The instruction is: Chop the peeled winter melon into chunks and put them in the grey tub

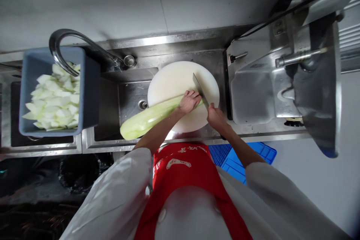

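Note:
A long, peeled pale-green gourd [152, 116] lies slantwise on a round white cutting board [174, 75], its thick left end jutting past the board over the sink. My left hand [190, 101] is closed over the gourd's right end, fingers pressed on top. In my right hand [216, 116] is the handle of a kitchen knife [199, 87], held with its blade pointing away from me. The blade stands at the gourd's right end, close beside my left fingers. Whether it is in the flesh I cannot tell.
To the left, a grey-blue bin [81, 93] holds many cut pale-green pieces [56, 99]. A curved faucet [60, 50] arches over it, and a sink basin [128, 97] with a drain lies between bin and board. A metal slicing machine [253, 95] stands at right; a blue crate [239, 163] sits below.

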### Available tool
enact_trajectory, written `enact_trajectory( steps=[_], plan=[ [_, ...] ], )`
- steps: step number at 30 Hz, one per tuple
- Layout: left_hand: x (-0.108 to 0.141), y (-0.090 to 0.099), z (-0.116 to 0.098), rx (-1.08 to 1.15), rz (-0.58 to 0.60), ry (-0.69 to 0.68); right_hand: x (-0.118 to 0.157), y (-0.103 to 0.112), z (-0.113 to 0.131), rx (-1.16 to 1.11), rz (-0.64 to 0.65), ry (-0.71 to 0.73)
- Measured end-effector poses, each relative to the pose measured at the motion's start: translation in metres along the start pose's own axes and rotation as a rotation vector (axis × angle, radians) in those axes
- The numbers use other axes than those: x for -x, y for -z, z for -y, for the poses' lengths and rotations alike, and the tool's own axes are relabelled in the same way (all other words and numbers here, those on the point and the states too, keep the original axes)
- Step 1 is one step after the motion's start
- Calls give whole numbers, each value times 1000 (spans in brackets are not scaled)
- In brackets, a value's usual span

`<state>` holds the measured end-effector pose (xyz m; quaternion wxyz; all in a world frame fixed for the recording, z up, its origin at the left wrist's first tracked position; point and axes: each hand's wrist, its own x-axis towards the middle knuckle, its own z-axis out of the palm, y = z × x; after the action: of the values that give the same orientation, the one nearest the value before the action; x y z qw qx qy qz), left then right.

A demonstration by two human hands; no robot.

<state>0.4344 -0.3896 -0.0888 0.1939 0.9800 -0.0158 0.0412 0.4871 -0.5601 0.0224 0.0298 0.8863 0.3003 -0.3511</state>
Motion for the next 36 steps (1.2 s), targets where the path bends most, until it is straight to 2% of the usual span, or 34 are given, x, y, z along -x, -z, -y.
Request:
enact_trajectory(
  steps=[2,4,10,17,25,32,36],
  plan=[
    [1,1,0,1,-13,3,-13,-3,6,-21,-4,-8],
    [2,1,0,2,-25,2,-15,-2,5,-24,-4,-2],
    [2,-2,1,-18,-36,-18,13,1,-5,-17,15,-2],
    [5,-2,2,13,-80,-5,-28,-13,15,-35,-67,2],
    [7,-4,3,3,-95,-24,7,-7,2,16,-40,-1],
    [11,-3,3,6,-94,-18,-28,-18,18,-34,-59,-15],
    [14,-3,0,-21,-97,19,-14,-13,11,-4,-75,-1]
  ],
)
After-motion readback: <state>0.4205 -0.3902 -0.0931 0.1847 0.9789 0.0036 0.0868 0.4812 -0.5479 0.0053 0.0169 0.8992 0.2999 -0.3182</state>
